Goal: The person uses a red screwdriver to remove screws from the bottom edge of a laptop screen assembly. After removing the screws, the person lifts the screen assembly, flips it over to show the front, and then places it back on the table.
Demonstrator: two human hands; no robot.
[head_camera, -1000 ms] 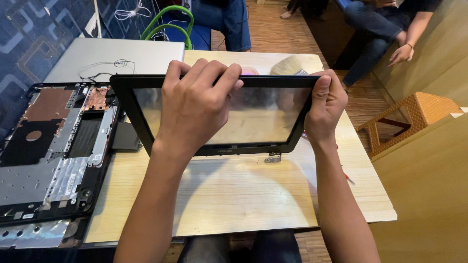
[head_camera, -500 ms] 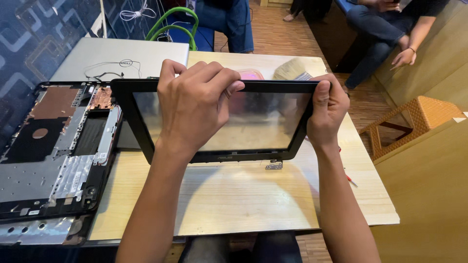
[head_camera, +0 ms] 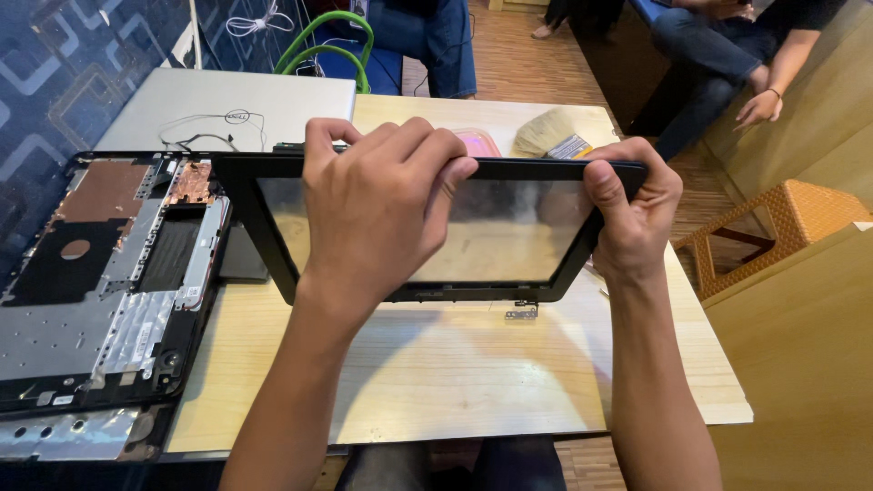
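I hold a black laptop screen frame (head_camera: 491, 291) with a see-through middle above the wooden table (head_camera: 455, 373). My left hand (head_camera: 382, 205) grips its top edge near the middle, fingers curled over the rim. My right hand (head_camera: 632, 209) clamps the top right corner, thumb on the front. The frame tilts toward me, and a small metal hinge (head_camera: 521, 313) hangs from its lower edge.
An opened laptop base (head_camera: 100, 273) with exposed parts lies at the left. A silver laptop lid (head_camera: 227, 109) with thin cables sits behind it. A brush (head_camera: 550, 136) and a pink item (head_camera: 477, 141) lie at the back. Seated people and an orange stool (head_camera: 782, 227) are at the right.
The frame has been raised and tilted a little more toward me. Both hands keep their grip on its top edge.
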